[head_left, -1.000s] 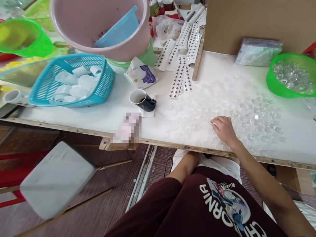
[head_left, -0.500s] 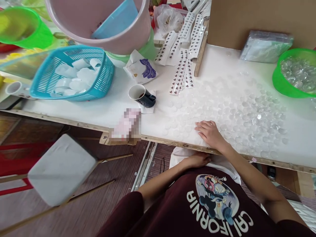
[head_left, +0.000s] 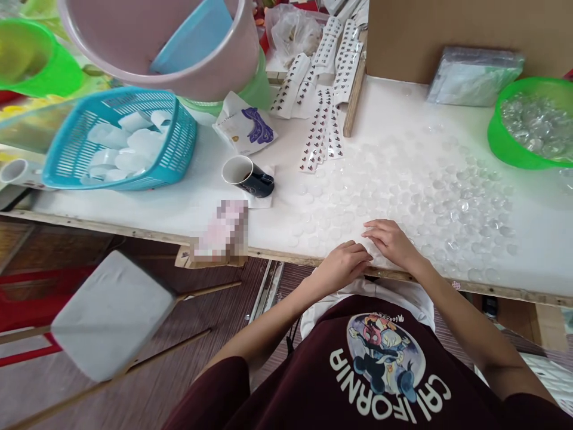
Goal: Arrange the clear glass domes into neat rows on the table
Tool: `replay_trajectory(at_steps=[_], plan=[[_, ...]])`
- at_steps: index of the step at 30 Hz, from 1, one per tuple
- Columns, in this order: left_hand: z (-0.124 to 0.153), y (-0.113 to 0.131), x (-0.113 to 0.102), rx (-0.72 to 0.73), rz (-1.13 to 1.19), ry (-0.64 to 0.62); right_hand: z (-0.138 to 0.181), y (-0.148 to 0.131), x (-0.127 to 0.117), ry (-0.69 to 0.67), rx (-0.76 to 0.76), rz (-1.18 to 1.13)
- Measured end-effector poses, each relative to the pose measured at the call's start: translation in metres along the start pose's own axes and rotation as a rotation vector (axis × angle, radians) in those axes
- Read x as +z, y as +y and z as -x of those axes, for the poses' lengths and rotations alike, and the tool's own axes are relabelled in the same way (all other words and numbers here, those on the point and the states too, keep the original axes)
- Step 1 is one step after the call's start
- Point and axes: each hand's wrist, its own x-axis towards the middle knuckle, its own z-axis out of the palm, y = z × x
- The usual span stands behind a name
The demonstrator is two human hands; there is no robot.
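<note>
Many clear, round, thin plastic discs (head_left: pixel 443 209) lie spread over the white tabletop. At the table's front edge my left hand (head_left: pixel 344 264) has its fingers bent and pressed together, pointing right. Just beside it, my right hand (head_left: pixel 394 243) reaches left over the tabletop, thumb and fingertips close together. The fingertips of both hands nearly meet. Whatever lies between the fingers of either hand is too small or too clear to make out.
Left of the discs stand a dark mug (head_left: pixel 248 176) and a blue basket (head_left: pixel 120 140) of white rolls. Strips of small printed stickers (head_left: pixel 317 128) lie behind. A green bowl (head_left: pixel 532 122) of clear pieces is at right. A pink tub (head_left: pixel 156 42) stands at back left.
My left hand has come up from my lap to the table edge, beside the right. The right hand has shifted slightly right, its fingers drawn closer together. The view has moved slightly.
</note>
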Motion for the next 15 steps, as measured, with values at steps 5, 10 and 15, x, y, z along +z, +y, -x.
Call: replay_trajectory(at_steps=[5, 10, 15], plan=[[-0.009, -0.018, 0.012, 0.005, -0.2, -0.074, -0.003, -0.001, -0.004, 0.023, -0.008, 0.027], [-0.007, -0.029, 0.004, -0.06, -0.195, -0.054, 0.021, -0.005, -0.02, 0.04, 0.058, 0.07], [-0.01, -0.028, 0.0, -0.089, -0.18, -0.048, 0.043, -0.017, -0.024, -0.104, 0.036, 0.033]])
